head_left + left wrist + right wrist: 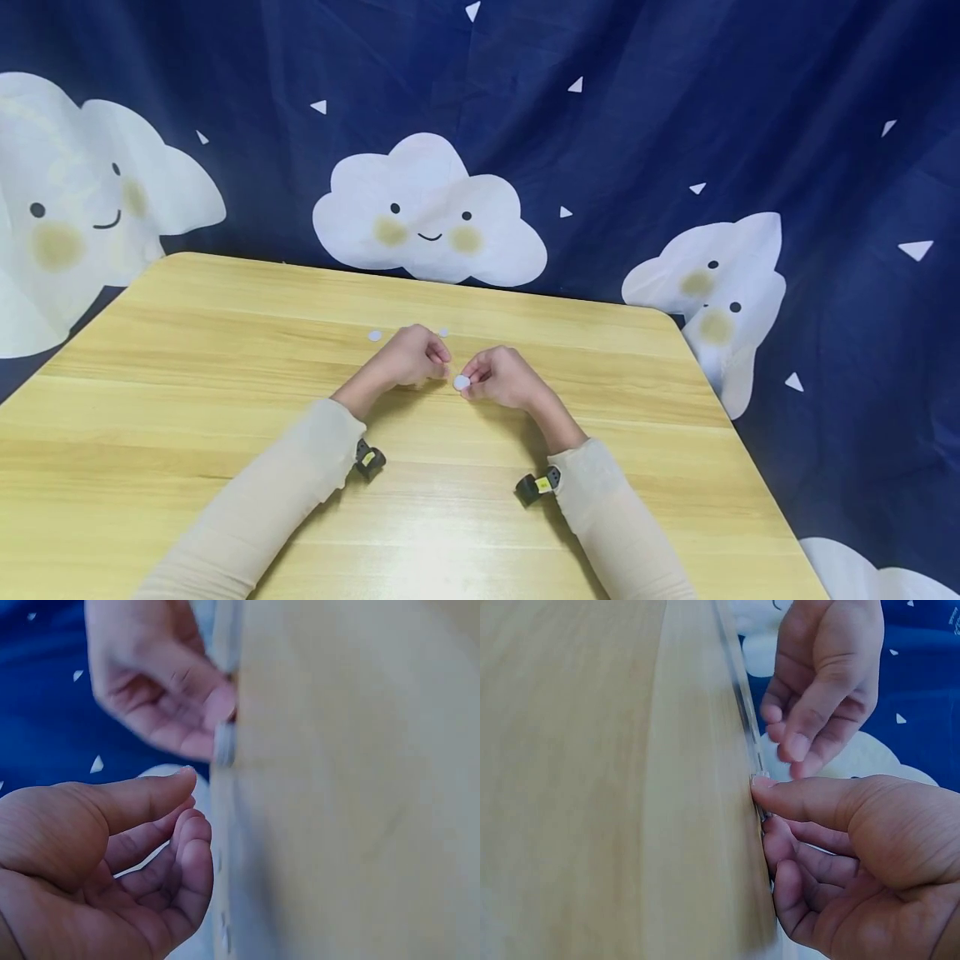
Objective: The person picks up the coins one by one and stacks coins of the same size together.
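Note:
My right hand [506,377] pinches a small white round disc [461,382] between thumb and fingers, low over the wooden table. Seen edge-on in the left wrist view, the held white piece [224,744] looks thick and layered, like several thin discs together. Just to its left is my left hand [411,357], fingers loosely bent, thumb apart from them and nothing held. Two more white discs lie on the table beyond the hands: one disc [375,336] left of the left hand, another disc [444,332] just past its fingers.
The light wooden table [187,417] reaches back to a dark blue curtain [637,125] printed with smiling white clouds. Small black wrist cameras sit under each sleeve cuff, the left camera [369,459] and the right camera [536,486].

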### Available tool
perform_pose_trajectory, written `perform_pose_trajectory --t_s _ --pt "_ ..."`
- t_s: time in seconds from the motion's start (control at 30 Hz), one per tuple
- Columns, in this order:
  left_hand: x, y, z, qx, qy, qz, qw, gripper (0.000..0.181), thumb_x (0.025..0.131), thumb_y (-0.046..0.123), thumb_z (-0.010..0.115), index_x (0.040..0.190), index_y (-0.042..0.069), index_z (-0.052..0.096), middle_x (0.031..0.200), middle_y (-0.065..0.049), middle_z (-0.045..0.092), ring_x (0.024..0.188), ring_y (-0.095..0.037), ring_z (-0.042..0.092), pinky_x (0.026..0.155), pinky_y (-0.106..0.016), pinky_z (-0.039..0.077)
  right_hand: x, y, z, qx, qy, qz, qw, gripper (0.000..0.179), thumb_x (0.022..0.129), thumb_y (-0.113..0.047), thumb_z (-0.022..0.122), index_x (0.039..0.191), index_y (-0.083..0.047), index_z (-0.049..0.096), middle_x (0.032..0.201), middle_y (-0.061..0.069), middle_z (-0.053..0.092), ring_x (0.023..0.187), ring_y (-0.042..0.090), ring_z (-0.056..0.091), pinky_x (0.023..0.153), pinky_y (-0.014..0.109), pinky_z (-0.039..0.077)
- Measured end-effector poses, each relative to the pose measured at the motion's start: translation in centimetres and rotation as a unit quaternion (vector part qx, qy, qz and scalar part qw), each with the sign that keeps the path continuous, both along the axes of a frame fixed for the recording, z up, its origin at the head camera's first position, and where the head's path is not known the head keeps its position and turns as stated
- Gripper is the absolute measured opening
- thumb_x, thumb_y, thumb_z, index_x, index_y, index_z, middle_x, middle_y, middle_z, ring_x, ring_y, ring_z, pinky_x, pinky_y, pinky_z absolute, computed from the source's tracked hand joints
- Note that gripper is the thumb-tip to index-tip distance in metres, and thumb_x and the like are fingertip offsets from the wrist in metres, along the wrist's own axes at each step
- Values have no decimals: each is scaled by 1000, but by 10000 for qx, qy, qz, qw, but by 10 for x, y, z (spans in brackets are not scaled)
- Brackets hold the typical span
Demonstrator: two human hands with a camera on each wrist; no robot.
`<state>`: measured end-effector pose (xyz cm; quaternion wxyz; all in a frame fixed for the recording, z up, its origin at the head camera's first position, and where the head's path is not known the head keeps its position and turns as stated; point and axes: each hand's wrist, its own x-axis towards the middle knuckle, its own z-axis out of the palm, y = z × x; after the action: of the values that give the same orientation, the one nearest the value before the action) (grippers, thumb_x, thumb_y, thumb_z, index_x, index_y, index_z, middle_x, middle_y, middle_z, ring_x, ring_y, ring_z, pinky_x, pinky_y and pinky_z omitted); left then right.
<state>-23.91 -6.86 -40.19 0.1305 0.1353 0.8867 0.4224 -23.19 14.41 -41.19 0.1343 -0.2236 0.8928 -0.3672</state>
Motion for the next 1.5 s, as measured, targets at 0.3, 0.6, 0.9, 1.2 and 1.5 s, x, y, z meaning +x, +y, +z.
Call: perform_pose_trajectory --t_s 0.3,0.6,0.9,1.2,1.5 --pt "-15 -39 13 93 372 506 9980 15 93 14 75 104 4 76 96 -7 72 88 -21 63 80 -34 51 0 -2 1 2 -33 -52 10000 17 82 -6 85 95 -3 74 83 1 70 76 11 63 72 25 52" --pt "-24 -71 6 -25 476 938 9945 17 96 14 72 107 2 75 103 -11 71 96 -26 60 86 -39 49 0 -2 1 -9 -85 -55 9999 16 83 -6 84 95 -3 74 83 0 68 76 11 62 72 25 52" --pt "-29 -87 -1 -236 446 1052 9932 18 96 13 71 109 1 73 106 -13 70 93 -27 59 82 -37 48 1 -2 1 -11 -102 -62 9999 16 83 -5 84 96 -2 74 83 0 69 77 11 62 72 25 51" --pt "-36 -99 -5 -337 452 1019 9932 22 94 12 74 110 -1 72 101 -13 69 94 -27 60 84 -37 47 1 -1 1 -25 -116 -54 9999 16 83 -5 84 95 -2 73 83 0 68 77 11 62 72 25 51" --pt "-44 -109 -7 -563 301 443 9970 29 90 12 79 112 -3 71 102 -13 70 96 -26 62 89 -39 48 1 0 0 -36 -97 -43 9999 16 83 -6 84 95 -2 73 83 0 68 76 12 62 71 25 52"
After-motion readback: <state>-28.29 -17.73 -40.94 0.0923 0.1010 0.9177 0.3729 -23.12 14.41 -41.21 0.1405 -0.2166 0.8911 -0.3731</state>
